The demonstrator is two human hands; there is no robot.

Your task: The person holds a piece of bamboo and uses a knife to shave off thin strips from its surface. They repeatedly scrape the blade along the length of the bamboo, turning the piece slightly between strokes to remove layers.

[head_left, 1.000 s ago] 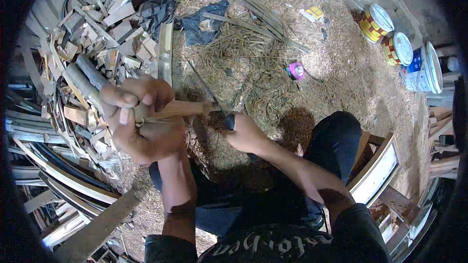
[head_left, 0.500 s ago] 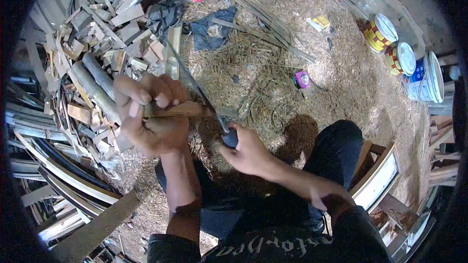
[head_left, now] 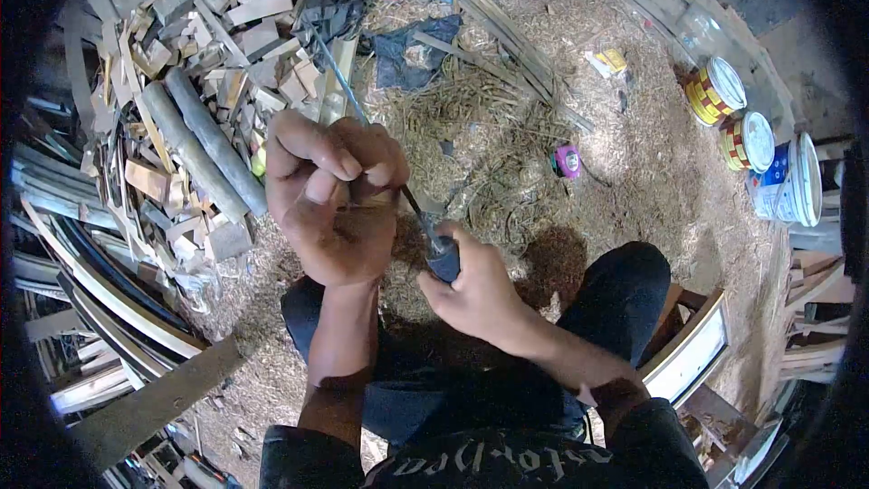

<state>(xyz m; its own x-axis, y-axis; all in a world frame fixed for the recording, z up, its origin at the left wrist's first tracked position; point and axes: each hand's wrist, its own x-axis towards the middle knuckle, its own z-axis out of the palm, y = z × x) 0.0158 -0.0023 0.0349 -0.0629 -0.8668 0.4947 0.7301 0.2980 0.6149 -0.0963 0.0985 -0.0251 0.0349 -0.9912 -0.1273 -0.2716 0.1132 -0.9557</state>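
Observation:
My left hand is raised in front of me, its fingers curled closed around a small piece of wood that they mostly hide. In my right hand is the dark handle of a long, narrow metal-bladed tool. Its blade slants up and to the left, passing behind the left hand and coming out above the knuckles. The fist overlaps the middle of the blade in this view. Both forearms reach over my dark-clothed knees.
Wood offcuts are heaped at the left beside two grey round poles. A pink tape measure lies on the shavings-covered floor. Paint buckets line the right. A framed wooden piece stands by my right knee.
My left hand has moved right and turned, so the wooden piece that stuck out is now mostly hidden. The right hand and tool have shifted slightly right and down; the whole view has shifted too.

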